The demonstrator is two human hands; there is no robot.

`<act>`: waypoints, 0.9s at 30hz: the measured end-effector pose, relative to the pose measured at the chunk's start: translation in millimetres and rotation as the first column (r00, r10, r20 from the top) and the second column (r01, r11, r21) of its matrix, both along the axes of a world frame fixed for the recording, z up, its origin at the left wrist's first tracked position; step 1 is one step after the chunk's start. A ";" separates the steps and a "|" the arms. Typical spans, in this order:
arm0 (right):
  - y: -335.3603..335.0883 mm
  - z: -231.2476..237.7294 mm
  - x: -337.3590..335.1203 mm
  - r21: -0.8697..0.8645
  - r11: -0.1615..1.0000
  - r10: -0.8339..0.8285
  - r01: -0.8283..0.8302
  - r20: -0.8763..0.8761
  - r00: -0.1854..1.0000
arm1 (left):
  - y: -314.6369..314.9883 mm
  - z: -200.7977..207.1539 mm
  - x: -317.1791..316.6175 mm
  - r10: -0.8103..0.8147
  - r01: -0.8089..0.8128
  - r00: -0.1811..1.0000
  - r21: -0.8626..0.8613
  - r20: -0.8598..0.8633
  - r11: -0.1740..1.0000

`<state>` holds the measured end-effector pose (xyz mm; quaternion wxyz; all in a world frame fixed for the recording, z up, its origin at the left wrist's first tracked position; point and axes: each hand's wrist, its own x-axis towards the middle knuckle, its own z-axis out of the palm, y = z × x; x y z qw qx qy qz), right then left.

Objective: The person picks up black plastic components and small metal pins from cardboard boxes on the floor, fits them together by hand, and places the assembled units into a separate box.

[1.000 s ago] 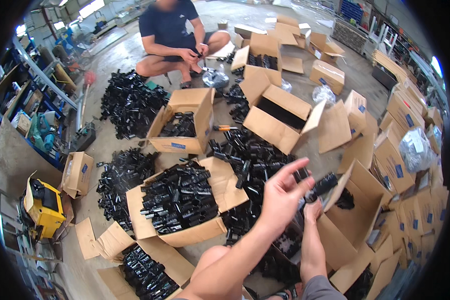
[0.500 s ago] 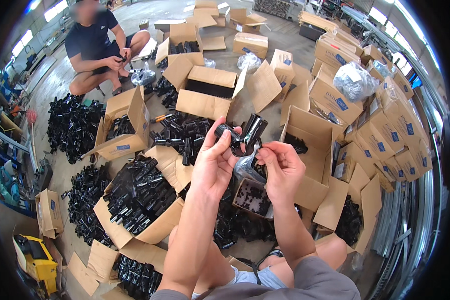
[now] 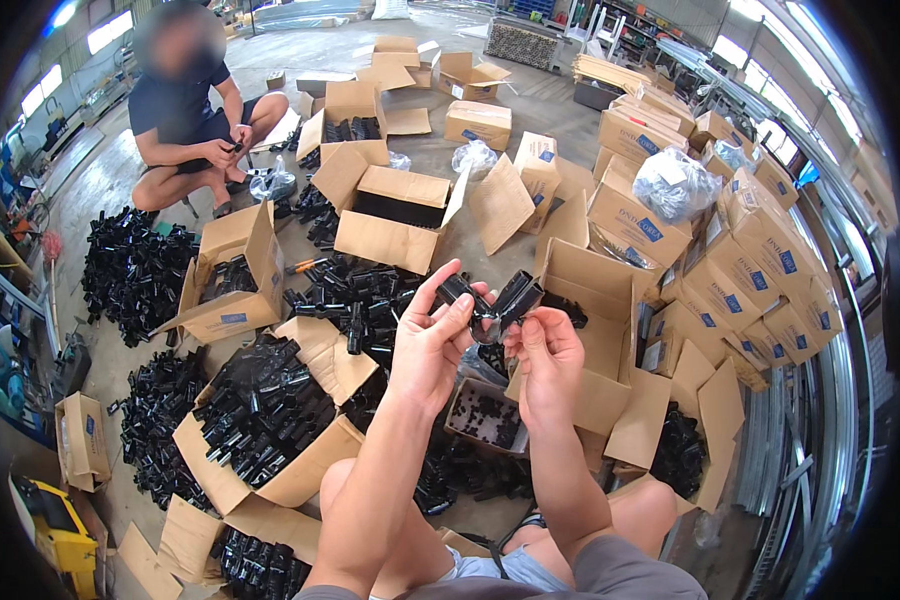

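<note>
My left hand (image 3: 432, 335) is closed round one arm of a glossy black hinged tube fitting (image 3: 518, 292), held up in front of me. The fitting's two tubular arms spread in a V from a rounded joint. My right hand (image 3: 547, 355) is closed in a pinch against the fitting's right side, near the joint; whatever sits between its fingertips is hidden. Below the hands stands a small open box (image 3: 487, 440) of tiny black parts. An open carton (image 3: 595, 330) with black pieces inside is just right of my right hand.
Heaps of black fittings (image 3: 140, 265) and an open carton of fittings (image 3: 310, 465) lie to the left. Sealed cartons (image 3: 730, 270) are stacked at right beside long metal profiles (image 3: 770, 480). Another person (image 3: 185, 120) squats at far left, handling a small black part. A yellow case (image 3: 60, 530) stands lower left.
My right hand has come up against the fitting; the thin dark piece in its fingers is now hidden. Both hands sit slightly lower, and the fitting is turned. The whole view has shifted a little.
</note>
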<state>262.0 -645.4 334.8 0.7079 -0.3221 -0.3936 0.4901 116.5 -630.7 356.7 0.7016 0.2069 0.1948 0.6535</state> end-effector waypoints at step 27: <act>-31.6 -15.7 -12.1 0.044 0.984 -0.173 0.172 0.013 0.985 | -12.0 -2.7 5.4 0.030 0.004 0.986 0.203 -0.163 0.979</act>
